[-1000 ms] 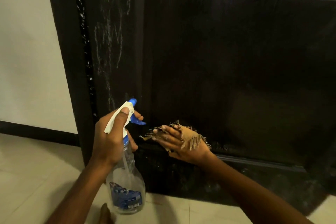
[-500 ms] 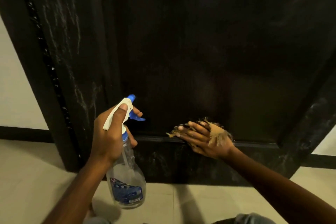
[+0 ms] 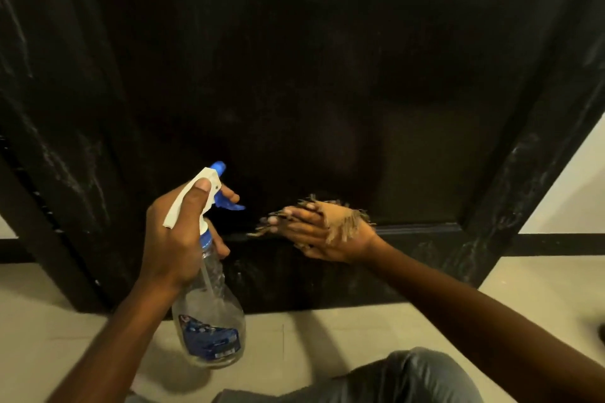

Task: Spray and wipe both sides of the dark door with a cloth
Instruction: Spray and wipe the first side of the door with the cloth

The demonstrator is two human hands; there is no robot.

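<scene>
The dark door (image 3: 327,75) fills the upper view, its recessed panel ending at a ledge near the floor. My left hand (image 3: 176,239) grips the neck of a clear spray bottle (image 3: 209,321) with a white head and blue trigger, a finger on the trigger, nozzle aimed at the door's lower panel. My right hand (image 3: 320,235) holds a frayed tan cloth (image 3: 340,219) against the lower ledge of the panel, fingers stretched along it. Most of the cloth is hidden under the hand.
Pale floor tiles (image 3: 327,330) run along the door's bottom edge. A light wall (image 3: 569,193) with a dark skirting strip shows at the right. My grey trouser knee (image 3: 393,383) sits at the bottom centre. White streaks mark the door's left stile (image 3: 65,167).
The view has shifted right and closer to the door's bottom. My right hand with the cloth has slid right along the lower ledge. The left hand keeps the bottle in the same pose.
</scene>
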